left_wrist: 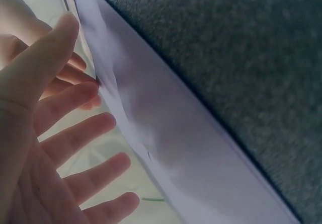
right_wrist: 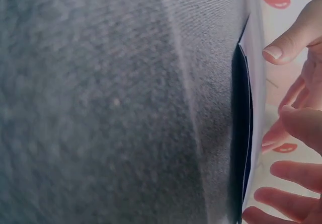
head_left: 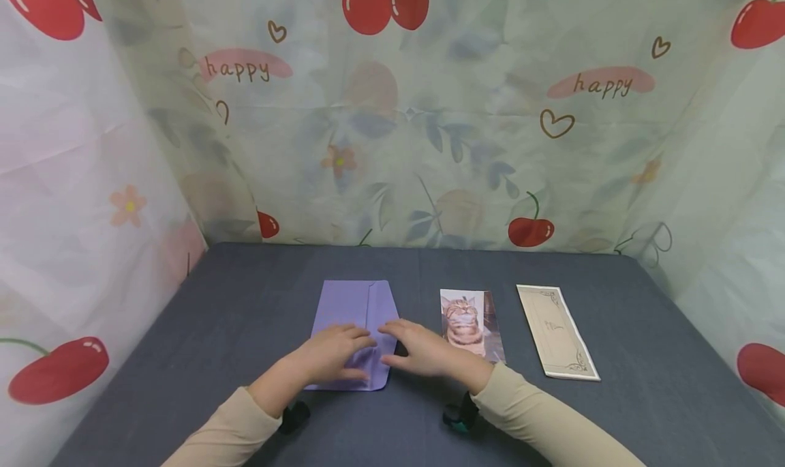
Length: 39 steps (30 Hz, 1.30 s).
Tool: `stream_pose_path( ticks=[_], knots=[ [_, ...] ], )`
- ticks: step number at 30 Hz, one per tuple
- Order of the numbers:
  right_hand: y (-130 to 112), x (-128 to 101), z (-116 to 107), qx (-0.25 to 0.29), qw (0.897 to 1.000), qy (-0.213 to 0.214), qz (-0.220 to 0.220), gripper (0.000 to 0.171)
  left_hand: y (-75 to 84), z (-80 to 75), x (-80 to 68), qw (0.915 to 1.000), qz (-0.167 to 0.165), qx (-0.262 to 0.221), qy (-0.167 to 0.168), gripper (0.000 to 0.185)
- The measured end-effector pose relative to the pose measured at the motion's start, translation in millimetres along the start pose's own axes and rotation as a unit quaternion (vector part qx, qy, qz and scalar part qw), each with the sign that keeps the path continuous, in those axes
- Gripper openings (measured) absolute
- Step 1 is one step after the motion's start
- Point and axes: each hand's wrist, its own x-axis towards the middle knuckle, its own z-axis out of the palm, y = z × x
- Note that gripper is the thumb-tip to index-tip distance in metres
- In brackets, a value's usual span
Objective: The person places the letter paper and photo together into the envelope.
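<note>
A purple envelope (head_left: pixel 343 303) lies on the dark table, its flap side toward the right. My left hand (head_left: pixel 331 354) is over the envelope's lower middle, fingers spread and fairly straight. Its fingers show beside the creased purple paper (left_wrist: pixel 161 133) in the left wrist view. At the envelope's right edge is my right hand (head_left: pixel 426 350), fingers extended loosely toward the flap. From the right wrist view the envelope edge (right_wrist: pixel 255 93) appears slightly raised from the cloth. Neither hand grips anything.
Right of the envelope lies a cat photo (head_left: pixel 463 320), its lower part overlapped by the right hand. Farther right is a beige card (head_left: pixel 555 330) with ornate corners. A printed curtain (head_left: pixel 429 146) stands behind the dark tabletop (head_left: pixel 257 296) and along both sides.
</note>
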Motion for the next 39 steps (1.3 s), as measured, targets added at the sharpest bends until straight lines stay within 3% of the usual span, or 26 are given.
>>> stream_pose_path(
  ticks=[12, 18, 28, 39],
  knots=[
    [-0.1, 2.5, 7.4, -0.02, 0.999, -0.04, 0.031, 0.057, 2.4, 2.3, 0.6, 0.9966, -0.039, -0.052, -0.05, 0.064],
    [-1.6, 1.5, 10.0, -0.043, 0.997, -0.05, 0.038, 0.059, 2.0, 3.2, -0.4, 0.9953, -0.052, -0.057, -0.059, 0.068],
    [-7.6, -0.3, 11.0, -0.083, 0.993, -0.066, 0.05, 0.061, 1.4, 4.1, -1.8, 0.9951, -0.061, -0.045, -0.064, 0.071],
    [-9.5, -0.7, 11.1, -0.094, 0.992, -0.063, 0.053, 0.06, -3.0, 6.2, -3.4, 0.9985, -0.041, -0.007, -0.037, 0.073]
  ],
)
